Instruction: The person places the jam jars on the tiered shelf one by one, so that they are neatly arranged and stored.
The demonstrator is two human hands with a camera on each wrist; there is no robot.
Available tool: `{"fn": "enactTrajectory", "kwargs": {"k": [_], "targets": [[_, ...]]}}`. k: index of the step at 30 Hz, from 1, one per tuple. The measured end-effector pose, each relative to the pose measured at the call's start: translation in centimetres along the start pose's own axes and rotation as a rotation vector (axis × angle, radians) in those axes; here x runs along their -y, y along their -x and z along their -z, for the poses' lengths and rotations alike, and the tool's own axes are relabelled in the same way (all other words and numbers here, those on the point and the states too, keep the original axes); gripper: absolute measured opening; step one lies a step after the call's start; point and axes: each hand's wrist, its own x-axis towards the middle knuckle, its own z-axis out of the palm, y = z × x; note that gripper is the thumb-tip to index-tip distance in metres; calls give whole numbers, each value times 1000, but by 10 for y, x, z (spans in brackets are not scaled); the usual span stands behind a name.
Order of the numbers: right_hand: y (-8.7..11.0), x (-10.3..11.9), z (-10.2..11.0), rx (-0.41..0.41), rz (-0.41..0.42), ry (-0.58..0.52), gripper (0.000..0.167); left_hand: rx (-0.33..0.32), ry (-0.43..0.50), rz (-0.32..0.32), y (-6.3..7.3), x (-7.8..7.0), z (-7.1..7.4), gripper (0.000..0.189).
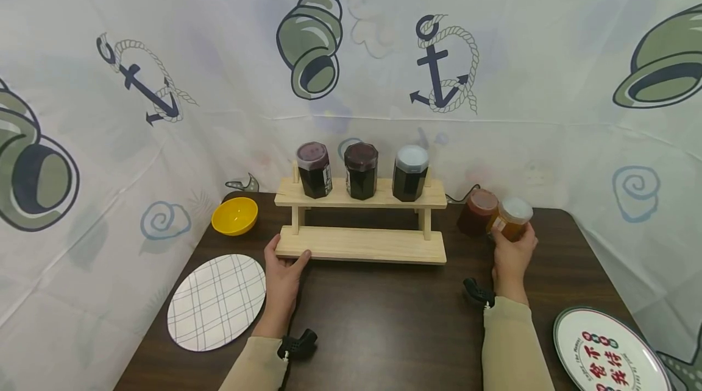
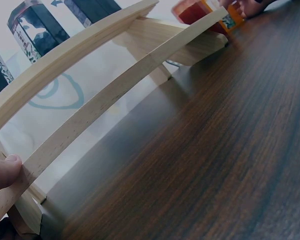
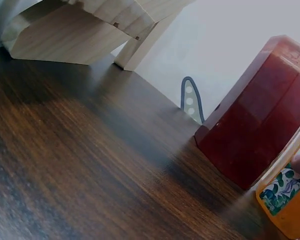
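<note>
A two-tier wooden rack stands at the back of the table. My left hand grips the left end of its lower shelf, and the left wrist view shows the thumb on the front edge. Three dark jars line the upper shelf: a purple-lidded jar, a dark-lidded jar and a white-lidded jar. Right of the rack, my right hand holds an amber jar with a white lid. Beside that jar stands a red jar, seen large in the right wrist view.
A yellow bowl sits at the back left, with an oval checked mat in front of it. At the front right lies a round white plate with red lettering. A printed curtain hangs behind the table.
</note>
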Motion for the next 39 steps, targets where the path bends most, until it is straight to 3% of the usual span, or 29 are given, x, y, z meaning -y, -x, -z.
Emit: {"fn": "enactTrajectory", "kwargs": {"k": [18, 26, 33, 39], "targets": [[3, -2, 3, -47, -2, -97, 78, 5, -12, -7, -1, 2, 0, 96], [9, 11, 4, -106, 119, -287, 79, 6, -4, -4, 0, 0, 0, 96], [8, 22, 7, -156, 235, -322, 75, 4, -8, 1, 0, 0, 1, 96], [11, 40, 4, -159, 261, -354, 74, -4, -15, 3, 1, -1, 0, 97]]}}
